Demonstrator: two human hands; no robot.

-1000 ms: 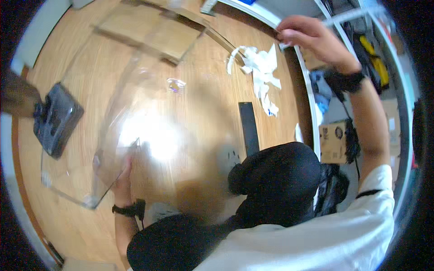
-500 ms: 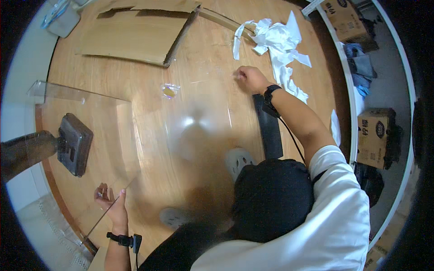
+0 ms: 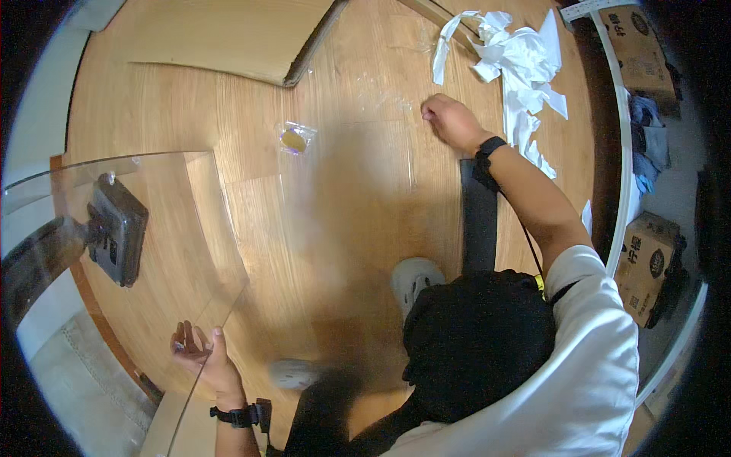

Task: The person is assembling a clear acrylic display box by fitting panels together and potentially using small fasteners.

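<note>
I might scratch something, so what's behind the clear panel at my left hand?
Through the clear panel, wooden floor shows; the dark boxy device hides whatever lies beyond it.

Your white shirt (image 3: 556, 365), 4 o'clock | black trousers (image 3: 480, 350) | cabled black wristband (image 3: 489, 148), 2 o'clock | another wristband (image 3: 237, 417), 7 o'clock | pale holed clogs (image 3: 415, 278)

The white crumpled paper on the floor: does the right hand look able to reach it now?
Probably yes: the right hand is near the white paper in this view, and only wooden floor shows between them. The hand's height is unclear.
</note>
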